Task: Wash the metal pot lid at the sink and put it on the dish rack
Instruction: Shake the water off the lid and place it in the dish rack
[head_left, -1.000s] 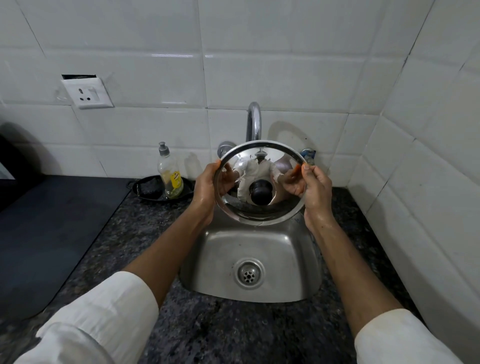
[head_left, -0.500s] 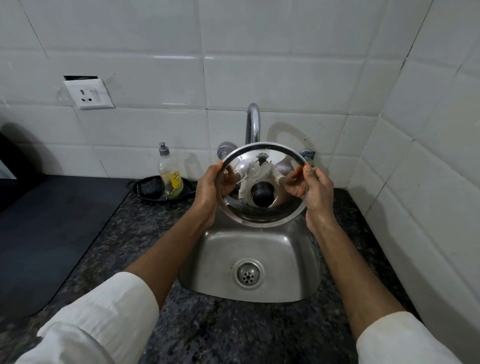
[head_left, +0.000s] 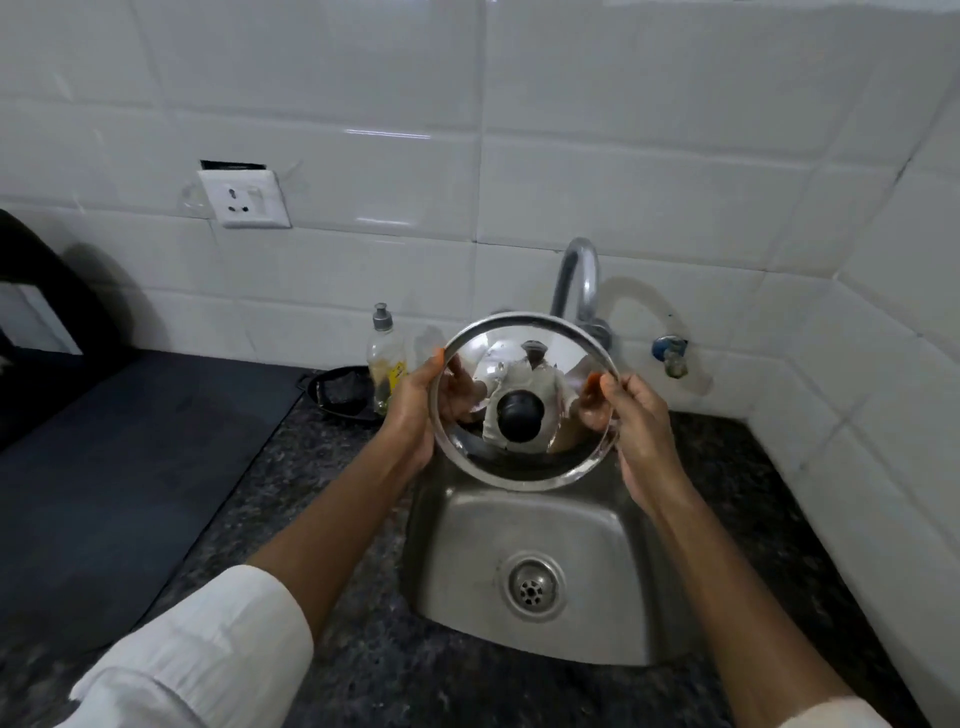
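While both hands grip its rim, a metal pot lid (head_left: 524, 402) is held on edge above the back of a steel sink (head_left: 545, 551), seen from the head camera. The lid's knobbed face is turned toward the camera and tipped slightly upward; its black knob (head_left: 519, 414) sits just below the centre of the mirrored surface. Being round, the lid has no long axis; its disc stands nearly upright.

The left hand (head_left: 410, 415) clasps the lid's left edge, thumb on the near side of the rim and fingers wrapped behind. The right hand (head_left: 641, 431) grasps the right edge the same way. The lid spans the gap between the two hands, its top rim rising above both and just in front of the curved tap (head_left: 574, 275).

To the left, a soap bottle (head_left: 384, 358) stands by a small black dish (head_left: 337, 392) on the speckled countertop (head_left: 291, 493). A white socket (head_left: 244, 198) is set in the tiled wall (head_left: 649, 156). White sleeves (head_left: 208, 649) cover the upper forearms.
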